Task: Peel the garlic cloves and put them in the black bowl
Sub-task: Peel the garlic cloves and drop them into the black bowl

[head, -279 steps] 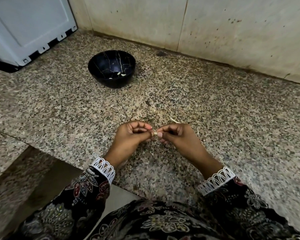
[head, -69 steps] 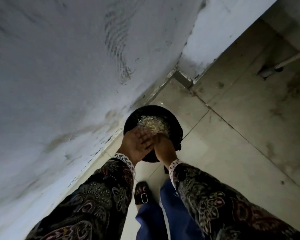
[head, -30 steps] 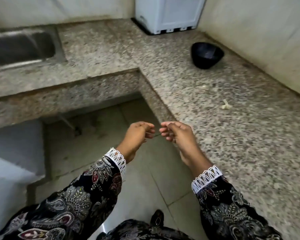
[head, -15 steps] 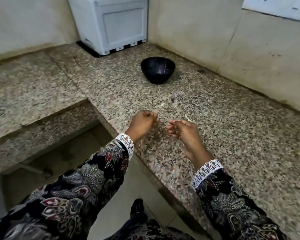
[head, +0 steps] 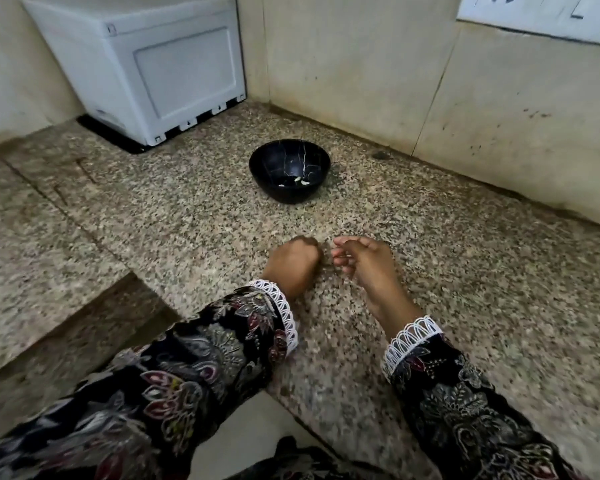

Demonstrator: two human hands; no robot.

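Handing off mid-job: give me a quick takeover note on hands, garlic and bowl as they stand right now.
Left hand: fingers curled into a fist over the granite counter; anything inside is hidden.
Right hand: fingers curled, beside the left, not touching it; contents unclear.
Black bowl: upright beyond the hands, near the wall corner, holding a few pale peeled cloves.
Done: those cloves are in the bowl.
Left: no unpeeled garlic is plainly visible on the counter; check both hands before going on.

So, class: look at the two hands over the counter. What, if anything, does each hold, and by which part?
It cannot be told. Left hand and right hand are curled, nothing visible between their fingers.
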